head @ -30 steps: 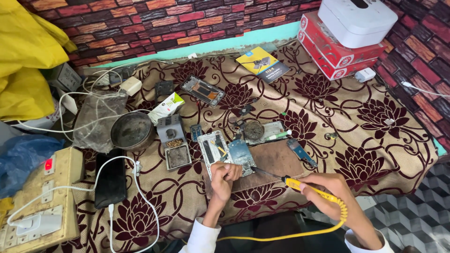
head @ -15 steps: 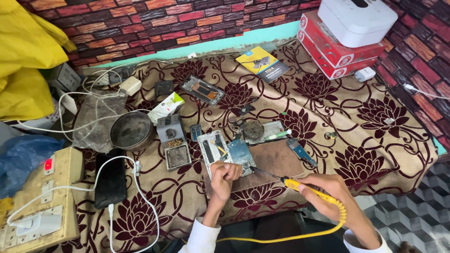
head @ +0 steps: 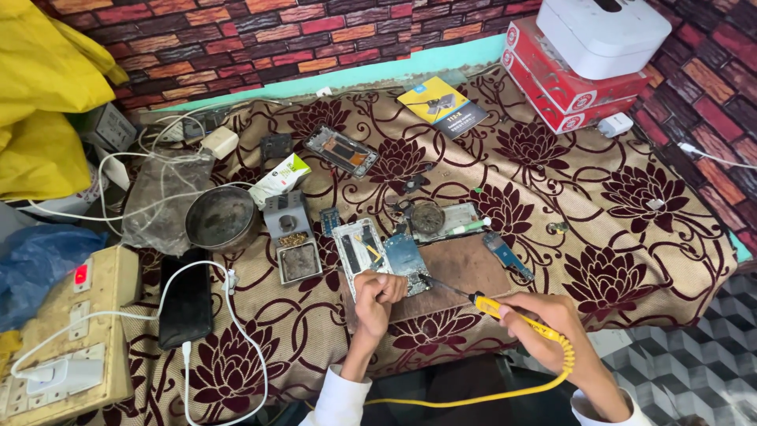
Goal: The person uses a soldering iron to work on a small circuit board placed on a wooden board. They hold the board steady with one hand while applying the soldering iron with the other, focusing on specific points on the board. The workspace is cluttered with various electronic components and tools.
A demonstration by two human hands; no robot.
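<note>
My right hand grips a yellow soldering iron with a coiled yellow cord; its dark tip points left toward a blue circuit board. That board lies on a brown wooden block. My left hand is closed at the board's near edge, pinching something small that I cannot make out. An opened phone body lies just left of the board.
A grey tip-cleaner stand, a round metal bowl, a black phone on a white cable and a switchboard are at left. Red boxes with a white device on top stand far right. Another phone frame lies behind.
Both hands have barely shifted; the iron's tip stays near the circuit board.
</note>
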